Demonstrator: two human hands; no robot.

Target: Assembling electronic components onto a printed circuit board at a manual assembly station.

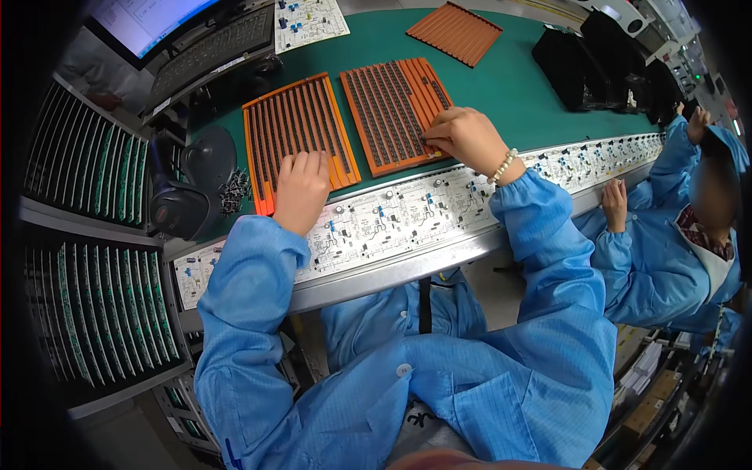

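Observation:
Two orange slotted trays lie side by side on the green bench mat. Rows of small dark components fill much of the left tray point(248, 149) and the right tray point(417, 88), whose right-hand slots are partly bare. My left hand point(304, 188) is at the near edge of the left tray, fingers curled together; what they hold, if anything, is hidden. Over the near right corner of the right tray, my right hand point(468, 141) pinches with thumb and fingers, and the thing in the pinch is too small to make out. Below both hands runs a row of white circuit boards point(392, 215) with mounted parts.
A scanner point(178, 205) and a heap of small leaded parts point(233, 192) sit at left, near racks of boards point(110, 305). A keyboard point(207, 59), another ribbed tray point(454, 33) and black bins point(568, 66) stand farther back. A co-worker point(658, 258) works at right.

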